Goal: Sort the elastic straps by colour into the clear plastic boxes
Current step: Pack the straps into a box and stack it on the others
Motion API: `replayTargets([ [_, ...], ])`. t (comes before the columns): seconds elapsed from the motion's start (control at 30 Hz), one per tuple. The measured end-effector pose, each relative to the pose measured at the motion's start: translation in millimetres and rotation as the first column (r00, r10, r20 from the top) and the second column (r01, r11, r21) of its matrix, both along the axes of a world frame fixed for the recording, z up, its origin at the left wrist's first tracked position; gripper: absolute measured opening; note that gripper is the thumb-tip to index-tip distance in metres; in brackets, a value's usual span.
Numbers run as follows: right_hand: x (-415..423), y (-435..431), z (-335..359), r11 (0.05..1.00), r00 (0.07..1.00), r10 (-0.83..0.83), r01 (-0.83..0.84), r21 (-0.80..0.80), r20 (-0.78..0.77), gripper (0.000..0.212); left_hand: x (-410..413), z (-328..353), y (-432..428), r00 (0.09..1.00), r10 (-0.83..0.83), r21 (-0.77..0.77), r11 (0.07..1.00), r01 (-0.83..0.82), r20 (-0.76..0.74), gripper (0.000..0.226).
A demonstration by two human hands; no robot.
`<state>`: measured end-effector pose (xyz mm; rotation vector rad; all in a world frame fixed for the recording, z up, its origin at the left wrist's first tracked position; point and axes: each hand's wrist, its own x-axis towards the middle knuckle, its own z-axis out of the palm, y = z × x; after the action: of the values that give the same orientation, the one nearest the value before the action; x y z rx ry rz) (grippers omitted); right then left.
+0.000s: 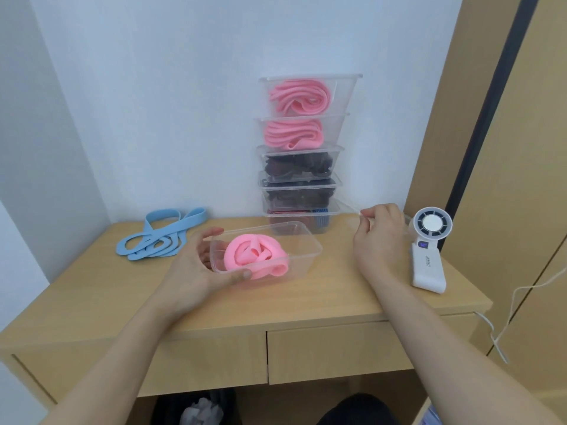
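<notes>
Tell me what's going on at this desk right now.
A person is packing elastic straps into clear boxes. The left hand grips an open box holding a coiled pink strap, while the right hand pinches what looks like a clear lid beside the stack of filled boxes. Blue straps lie loose on the desk, not yet boxed.

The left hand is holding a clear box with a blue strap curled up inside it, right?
No. In the head view the strap curled inside the clear box that the left hand holds is pink, not blue. The blue straps lie loose on the table.
</notes>
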<state>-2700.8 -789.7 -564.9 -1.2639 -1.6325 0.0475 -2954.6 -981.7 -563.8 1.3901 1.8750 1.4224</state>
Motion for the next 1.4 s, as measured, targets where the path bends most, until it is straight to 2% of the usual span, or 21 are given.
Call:
replayTargets([
  [0.1,-0.2,4.5,-2.2,1.000,0.998,0.014,-0.013,0.010,-0.068,0.008,2.1,1.9,-0.4,1.000,0.015,0.014,1.000,-0.015,0.022,0.093],
  [0.27,-0.7,10.1,-4.7,1.000,0.995,-0.012,0.012,0.004,-0.099,0.005,4.9,3.6,0.5,0.997,0.011,0.033,0.999,-0.013,0.070,0.091],
  [0.4,-0.3,12.0,-5.1,1.000,0.987,-0.005,0.004,-0.002,-0.160,0.006,2.3,4.2,2.0,0.997,0.024,0.019,0.999,-0.025,0.069,0.103],
  [0.53,0.4,11.6,-5.0,1.000,0.980,0.003,-0.001,0.010,-0.200,0.004,1.7,4.5,-0.9,0.996,0.021,0.011,1.000,-0.022,0.083,0.102],
  [0.57,0.6,11.1,-4.6,1.000,0.977,0.002,-0.002,0.004,-0.212,0.004,2.4,4.8,-2.1,0.994,0.006,0.026,1.000,-0.009,0.105,0.095],
  [0.63,1.0,9.7,-4.0,1.000,0.974,-0.001,0.002,0.006,-0.225,0.003,4.4,4.9,-3.4,0.991,0.013,0.087,0.996,-0.025,0.135,0.067],
  [0.73,1.7,8.7,-4.1,1.000,0.973,-0.004,0.010,0.026,-0.232,0.004,6.2,3.5,-3.8,0.981,0.192,0.227,0.954,-0.196,0.042,0.023],
  [0.8,1.5,8.7,-4.6,1.000,0.972,-0.007,0.014,0.025,-0.236,0.006,7.2,1.7,-3.7,0.961,0.268,0.289,0.928,-0.236,-0.073,0.006],
  [1.03,0.9,9.9,-4.5,1.000,0.954,-0.008,0.016,0.026,-0.299,0.013,6.8,-7.0,0.2,0.898,0.209,0.268,0.957,-0.107,-0.388,0.009],
  [1.17,1.2,10.1,-4.6,0.999,0.950,-0.013,0.022,0.025,-0.311,0.013,3.5,-11.3,2.7,0.807,0.236,0.295,0.952,-0.080,-0.541,0.010],
  [1.27,1.9,10.0,-5.1,1.000,0.947,-0.023,0.022,-0.006,-0.320,0.014,1.9,-10.8,2.4,0.791,0.271,0.320,0.942,-0.101,-0.549,0.008],
  [1.4,1.9,10.5,-5.4,1.000,0.938,-0.009,0.007,-0.006,-0.346,0.013,2.6,-7.2,-0.4,0.862,0.277,0.286,0.944,-0.163,-0.423,0.009],
])
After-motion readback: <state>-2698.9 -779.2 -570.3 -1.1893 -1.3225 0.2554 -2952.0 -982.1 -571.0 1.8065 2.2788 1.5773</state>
